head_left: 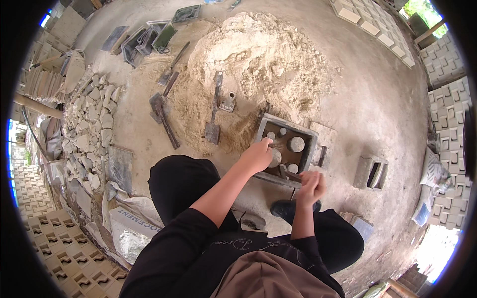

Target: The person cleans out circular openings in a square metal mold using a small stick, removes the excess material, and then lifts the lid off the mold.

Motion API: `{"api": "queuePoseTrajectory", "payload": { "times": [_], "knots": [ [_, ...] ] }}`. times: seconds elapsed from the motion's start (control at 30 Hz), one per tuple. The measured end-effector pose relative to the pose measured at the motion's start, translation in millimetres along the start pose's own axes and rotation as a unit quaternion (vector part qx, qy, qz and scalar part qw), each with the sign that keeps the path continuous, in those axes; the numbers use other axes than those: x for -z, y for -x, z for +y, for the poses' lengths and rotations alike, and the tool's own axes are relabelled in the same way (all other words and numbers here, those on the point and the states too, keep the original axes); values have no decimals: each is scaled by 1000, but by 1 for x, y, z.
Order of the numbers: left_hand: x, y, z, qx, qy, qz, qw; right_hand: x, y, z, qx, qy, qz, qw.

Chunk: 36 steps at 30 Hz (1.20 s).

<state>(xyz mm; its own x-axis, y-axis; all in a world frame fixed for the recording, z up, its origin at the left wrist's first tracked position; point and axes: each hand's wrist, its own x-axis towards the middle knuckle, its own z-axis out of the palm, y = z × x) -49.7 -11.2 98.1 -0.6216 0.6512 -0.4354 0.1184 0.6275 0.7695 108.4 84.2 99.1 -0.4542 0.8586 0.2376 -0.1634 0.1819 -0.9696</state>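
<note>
In front of me on the ground sits a rectangular dark-framed mould box [314, 144], with several round grey cores [296, 144] of different sizes standing inside it. My left hand [257, 156] is closed over the box's left side, its fingertips beside a pale round core. What those fingers hold, if anything, is hidden. At the box's near right corner my right hand [311, 186] is closed around a dark hand tool [292, 175]. The tool's far end lies inside the box, near the smaller cores; its exact kind does not show.
A large pile of pale sandy powder [258, 59] rises beyond the box. Left of it lie a shovel [213, 114] and a long-handled tool [166, 119]. A hollow block [371, 173] stands at the right. Broken rubble [89, 129] and a cement sack [131, 226] are at the left.
</note>
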Motion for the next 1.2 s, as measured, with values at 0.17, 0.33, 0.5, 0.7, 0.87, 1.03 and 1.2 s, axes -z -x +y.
{"api": "queuePoseTrajectory", "payload": {
  "times": [0.17,0.33,0.5,0.7,0.87,1.03,1.2],
  "knots": [
    [-1,-2,5,8,24,-22,999,3,-1,13,-52,30,-7,998],
    [-2,1,1,6,-17,-16,1000,4,-2,18,-89,33,-227,969],
    [-5,-1,-6,-11,-8,-9,1000,4,-10,-3,41,-93,-199,975],
    [-5,0,2,9,-39,-26,999,-6,-6,9,-74,15,-221,972],
    [-4,0,-10,5,-42,-8,999,5,-15,-15,-42,-91,-179,979],
    [-3,0,10,24,-32,-36,999,4,-5,16,-43,-36,-171,984],
    [-1,1,2,10,-44,-19,999,1,-10,-11,-69,-66,-137,986]
  ]
}}
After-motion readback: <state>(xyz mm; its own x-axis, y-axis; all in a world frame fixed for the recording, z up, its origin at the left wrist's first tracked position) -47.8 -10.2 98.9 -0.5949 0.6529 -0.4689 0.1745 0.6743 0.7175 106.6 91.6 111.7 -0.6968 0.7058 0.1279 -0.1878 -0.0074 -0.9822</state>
